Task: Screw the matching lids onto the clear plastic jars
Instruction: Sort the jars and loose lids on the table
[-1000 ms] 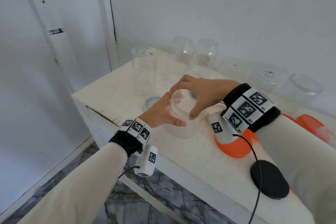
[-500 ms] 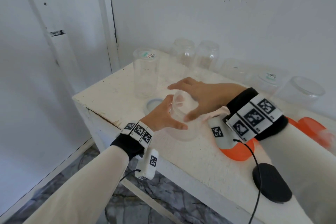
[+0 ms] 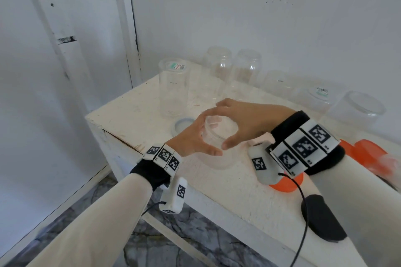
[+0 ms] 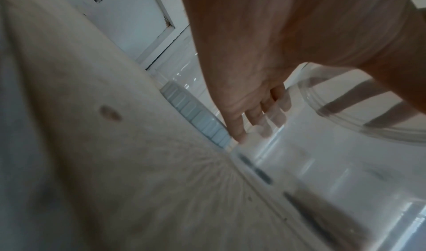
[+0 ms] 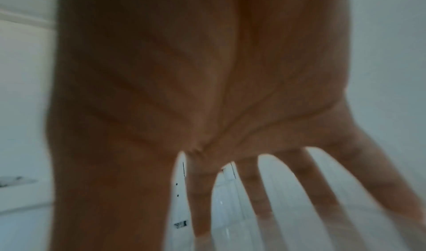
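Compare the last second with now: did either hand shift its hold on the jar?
The right hand turned atop the jar; its thumb swung toward the left hand's thumb, which suggests twisting a clear lid, hard to make out. The left hand kept gripping the jar's side. Jar, loose lid and orange lids stayed.

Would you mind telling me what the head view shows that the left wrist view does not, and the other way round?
Only the head view shows the right hand curled over the top of the near jar, the row of clear jars along the wall, the tall jar with a label on top, the orange lids and the table edge. Only the left wrist view shows the left fingers pressed flat on the jar's wall, seen through the plastic, and the ribbed rim of the pale lid. Both show the left hand, that jar and that lid lying on the table.
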`<state>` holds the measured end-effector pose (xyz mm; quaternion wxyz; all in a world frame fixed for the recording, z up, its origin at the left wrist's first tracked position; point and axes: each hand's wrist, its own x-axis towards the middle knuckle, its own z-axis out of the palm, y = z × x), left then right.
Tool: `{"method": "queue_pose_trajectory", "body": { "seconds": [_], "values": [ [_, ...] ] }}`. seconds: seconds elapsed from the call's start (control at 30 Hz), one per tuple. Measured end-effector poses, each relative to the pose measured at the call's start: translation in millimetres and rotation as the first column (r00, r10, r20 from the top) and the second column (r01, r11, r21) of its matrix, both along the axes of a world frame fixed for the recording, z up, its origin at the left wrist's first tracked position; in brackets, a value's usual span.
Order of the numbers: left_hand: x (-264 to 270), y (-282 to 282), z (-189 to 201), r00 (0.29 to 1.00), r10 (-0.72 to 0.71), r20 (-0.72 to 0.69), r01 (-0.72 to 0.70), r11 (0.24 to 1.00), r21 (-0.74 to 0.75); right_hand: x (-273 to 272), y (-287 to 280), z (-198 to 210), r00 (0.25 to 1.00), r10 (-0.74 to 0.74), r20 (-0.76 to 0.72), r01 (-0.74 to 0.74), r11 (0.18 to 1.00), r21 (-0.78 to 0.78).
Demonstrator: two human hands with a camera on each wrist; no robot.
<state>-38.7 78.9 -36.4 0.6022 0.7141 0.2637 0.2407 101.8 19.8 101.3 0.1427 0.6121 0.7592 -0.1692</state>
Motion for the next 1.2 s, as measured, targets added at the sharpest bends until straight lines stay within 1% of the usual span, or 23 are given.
{"method": "queue_pose_trajectory", "body": {
  "seconds": [0.07,0.17,0.27,0.33,0.43,0.5,0.6,0.67,0.77,0.97,1.1,1.2],
  "values": [
    [-0.4,-0.2,0.5,1.0,-0.011,0.005,0.01,1.0,0.02,0.0,0.4,-1.5,1.0,-0.003,-0.018,0.003,0.999,0.038],
    [0.6,-1.8,-1.4,0.999,0.031,-0.01,-0.03,0.999,0.044,-1.2,1.4,-3.6,1.0,-0.012,-0.014,0.014,0.993,0.121],
    [0.7,-2.7,-1.7,0.998,0.06,-0.02,-0.059,0.997,0.044,0.3,0.2,-3.5,1.0,-0.016,0.007,0.014,0.988,0.157],
    [-0.2,-2.8,-0.1,0.998,0.052,-0.029,-0.051,0.998,0.039,0.3,-0.7,-4.2,1.0,-0.023,0.019,0.02,0.985,0.169],
    [-1.1,-3.2,1.8,0.998,0.045,-0.037,-0.044,0.999,0.027,0.6,-0.5,-5.0,0.999,-0.026,0.041,0.019,0.986,0.164],
    [-1.7,-3.7,3.2,0.998,0.038,-0.042,-0.037,0.999,0.034,2.6,0.2,-3.0,0.998,-0.017,0.053,0.011,0.994,0.106],
    [-3.0,-2.3,4.3,0.999,-0.003,-0.054,0.005,1.0,0.024,4.9,1.6,0.5,1.0,0.026,0.014,-0.026,1.0,0.003],
    [-3.3,-1.8,4.6,0.999,-0.016,-0.052,0.016,1.0,0.015,4.7,2.7,-0.7,0.999,0.033,-0.006,-0.032,0.999,0.023],
    [-2.5,-3.5,3.8,0.999,0.016,-0.045,-0.014,0.999,0.039,3.8,5.2,-2.6,1.0,0.01,-0.024,-0.008,0.997,0.071],
    [-2.8,-7.3,7.1,0.996,0.059,-0.06,-0.055,0.996,0.07,4.1,7.0,-2.9,0.999,-0.039,-0.001,0.039,0.995,0.087],
    [-4.1,-8.4,8.8,0.995,0.046,-0.083,-0.039,0.996,0.078,2.5,0.0,-4.7,0.999,-0.046,0.002,0.045,0.992,0.115],
    [-4.3,-10.3,12.8,0.995,0.022,-0.096,-0.01,0.993,0.119,6.7,-12.6,-7.1,0.999,-0.048,-0.023,0.052,0.985,0.165]
  ]
}}
